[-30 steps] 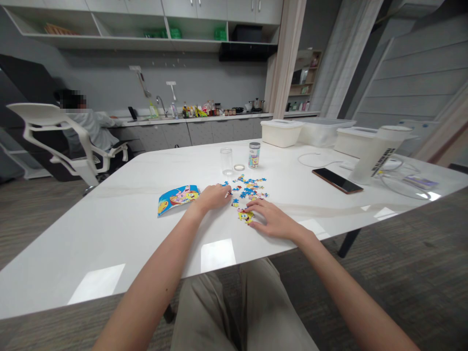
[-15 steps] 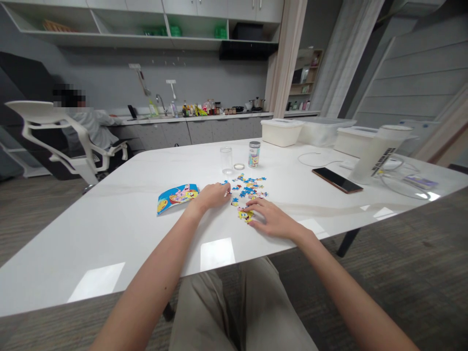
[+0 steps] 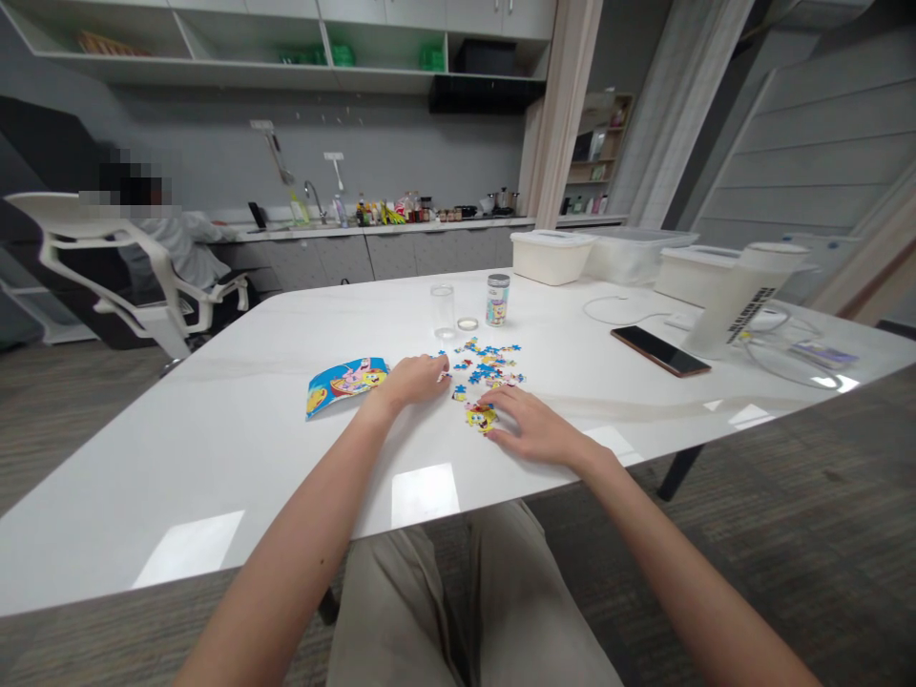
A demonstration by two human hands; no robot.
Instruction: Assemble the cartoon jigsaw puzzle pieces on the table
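My left hand (image 3: pixel 415 380) is closed, its fingertips pinching a small puzzle piece (image 3: pixel 445 375) just above the table. Over the right side of a few joined puzzle pieces (image 3: pixel 479 418) with a yellow cartoon face curves my right hand (image 3: pixel 528 420), fingers at the top edge and thumb at the lower edge. Loose puzzle pieces (image 3: pixel 489 363), mostly blue, lie scattered beyond both hands. To the left of my left hand rests a curled picture sheet (image 3: pixel 343 384) with the same cartoon figures. Part of the joined section is hidden under my right fingers.
Behind the pieces stand a clear jar (image 3: pixel 443 313), a ring-shaped lid (image 3: pixel 468 324) and a printed can (image 3: pixel 497 301). A phone (image 3: pixel 659 350), a bottle (image 3: pixel 748 301), cables and storage boxes (image 3: pixel 552 260) occupy the right side. Another person sits in a white chair (image 3: pixel 168 286) at far left.
Both hands stay nearly in place; the left fingers shift very slightly at the small piece. The view has tilted a little.
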